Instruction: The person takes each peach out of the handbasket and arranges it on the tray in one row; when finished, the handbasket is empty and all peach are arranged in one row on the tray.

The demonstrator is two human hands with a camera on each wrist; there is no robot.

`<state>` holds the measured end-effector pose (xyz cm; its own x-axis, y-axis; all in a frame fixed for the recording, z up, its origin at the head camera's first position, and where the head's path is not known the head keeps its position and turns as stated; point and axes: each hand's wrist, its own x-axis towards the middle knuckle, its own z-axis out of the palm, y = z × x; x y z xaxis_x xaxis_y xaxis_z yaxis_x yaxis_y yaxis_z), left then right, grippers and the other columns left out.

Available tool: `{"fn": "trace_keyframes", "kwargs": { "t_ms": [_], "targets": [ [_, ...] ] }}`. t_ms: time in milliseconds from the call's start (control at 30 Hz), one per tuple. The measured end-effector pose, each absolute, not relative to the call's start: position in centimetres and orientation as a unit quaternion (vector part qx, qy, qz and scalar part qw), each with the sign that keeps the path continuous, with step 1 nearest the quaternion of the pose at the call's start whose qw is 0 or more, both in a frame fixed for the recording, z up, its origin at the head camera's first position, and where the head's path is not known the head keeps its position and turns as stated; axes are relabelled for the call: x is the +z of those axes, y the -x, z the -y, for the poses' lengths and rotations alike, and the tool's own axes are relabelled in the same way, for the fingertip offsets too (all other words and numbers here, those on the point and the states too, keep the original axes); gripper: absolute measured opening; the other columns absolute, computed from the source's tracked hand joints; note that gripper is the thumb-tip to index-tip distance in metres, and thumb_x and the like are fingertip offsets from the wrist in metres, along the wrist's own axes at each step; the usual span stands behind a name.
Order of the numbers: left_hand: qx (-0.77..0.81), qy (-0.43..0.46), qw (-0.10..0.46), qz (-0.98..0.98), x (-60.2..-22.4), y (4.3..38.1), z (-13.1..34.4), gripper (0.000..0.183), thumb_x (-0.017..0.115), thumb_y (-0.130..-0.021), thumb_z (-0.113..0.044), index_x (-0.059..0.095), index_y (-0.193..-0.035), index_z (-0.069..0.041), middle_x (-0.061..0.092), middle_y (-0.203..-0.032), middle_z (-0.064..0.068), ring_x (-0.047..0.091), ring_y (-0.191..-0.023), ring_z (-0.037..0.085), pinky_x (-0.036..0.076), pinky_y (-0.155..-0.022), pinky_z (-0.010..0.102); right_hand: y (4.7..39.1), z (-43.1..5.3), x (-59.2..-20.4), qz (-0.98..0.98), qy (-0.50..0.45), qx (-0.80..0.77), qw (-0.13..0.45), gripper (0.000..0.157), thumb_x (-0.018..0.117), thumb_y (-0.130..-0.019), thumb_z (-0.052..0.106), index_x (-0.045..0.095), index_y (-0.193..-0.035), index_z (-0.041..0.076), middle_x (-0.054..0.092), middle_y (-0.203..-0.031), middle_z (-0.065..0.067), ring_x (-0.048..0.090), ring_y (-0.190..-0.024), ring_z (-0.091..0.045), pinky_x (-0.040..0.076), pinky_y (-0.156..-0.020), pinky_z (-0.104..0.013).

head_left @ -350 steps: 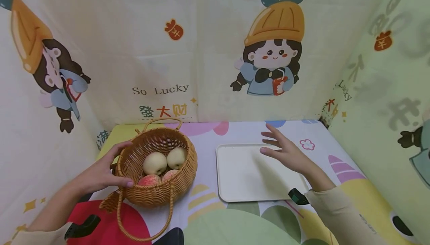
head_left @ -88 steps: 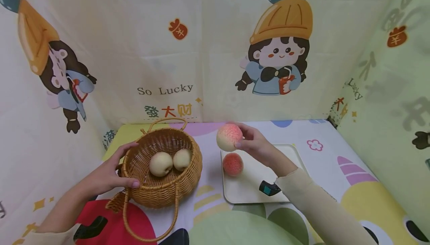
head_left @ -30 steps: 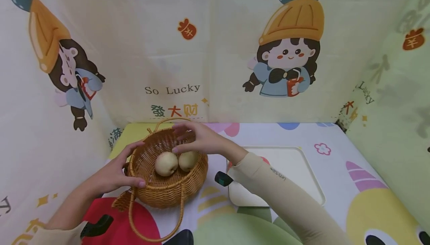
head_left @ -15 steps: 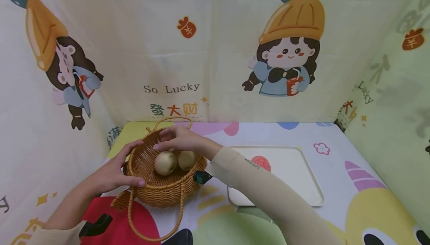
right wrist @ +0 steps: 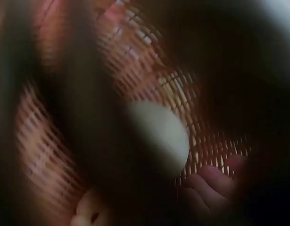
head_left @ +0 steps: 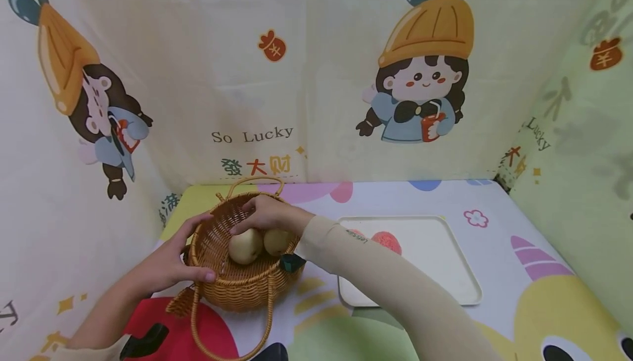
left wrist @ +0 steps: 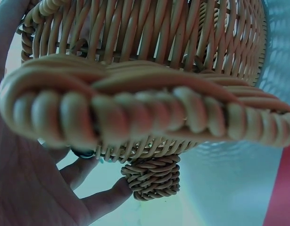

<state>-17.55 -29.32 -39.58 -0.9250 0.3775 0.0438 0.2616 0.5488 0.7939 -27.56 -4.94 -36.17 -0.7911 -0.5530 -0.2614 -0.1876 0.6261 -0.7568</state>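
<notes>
A round wicker basket (head_left: 237,295) stands at the left of the table. My left hand (head_left: 170,259) grips its left rim, thumb over the front edge; the left wrist view shows fingers by a small woven tail (left wrist: 154,179). Two pale round fruits, one at left (head_left: 245,248) and one at right (head_left: 276,242), lie inside. My right hand (head_left: 269,212) reaches into the basket from above, thumb at the left fruit's top and other fingers partly hidden behind it. In the dark right wrist view, fingertips (right wrist: 211,183) are beside a pale fruit (right wrist: 163,136).
A white rectangular tray (head_left: 435,273) lies to the right. On it rest two red peaches, one in plain sight (head_left: 387,242) and one mostly behind the right sleeve (head_left: 357,233). The basket's looped handle (head_left: 232,356) hangs over the front. Printed cloth walls (head_left: 336,146) enclose the table.
Two peaches went from basket to tray over the earlier frames. Since then my right hand has returned to the basket and lowered over the pale fruits. My left hand keeps its hold.
</notes>
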Motion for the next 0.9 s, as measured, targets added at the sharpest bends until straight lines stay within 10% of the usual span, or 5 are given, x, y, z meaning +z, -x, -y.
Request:
{"fn": "trace_keyframes", "kwargs": {
  "t_ms": [567, 900],
  "targets": [
    [0.441, -0.188, 0.06, -0.876, -39.3, 17.3, 29.1, 0.107, 0.087, -0.077, -0.022, 0.019, -0.159, -0.023, 0.026, -0.154, 0.025, 0.038, -0.125, 0.067, 0.056, -0.075, 0.052, 26.5, 5.3, -36.9, -0.913, 0.289, -0.193, 0.215, 0.082, 0.085, -0.082, 0.038, 0.048, -0.149, 0.007, 0.058, -0.139, -0.001, 0.056, -0.121, -0.014, 0.044, -0.099, -0.026],
    [0.442, -0.184, 0.06, -0.876, -39.6, 17.3, 29.2, 0.106, 0.087, -0.077, -0.022, 0.02, -0.158, -0.022, 0.028, -0.152, 0.024, 0.04, -0.125, 0.064, 0.056, -0.075, 0.049, 26.0, 5.7, -37.3, -0.919, 0.3, -0.166, 0.195, 0.039, 0.088, -0.08, 0.034, 0.06, -0.097, 0.014, 0.061, -0.088, 0.005, 0.059, -0.08, -0.012, 0.048, -0.071, -0.026]
  ]
}}
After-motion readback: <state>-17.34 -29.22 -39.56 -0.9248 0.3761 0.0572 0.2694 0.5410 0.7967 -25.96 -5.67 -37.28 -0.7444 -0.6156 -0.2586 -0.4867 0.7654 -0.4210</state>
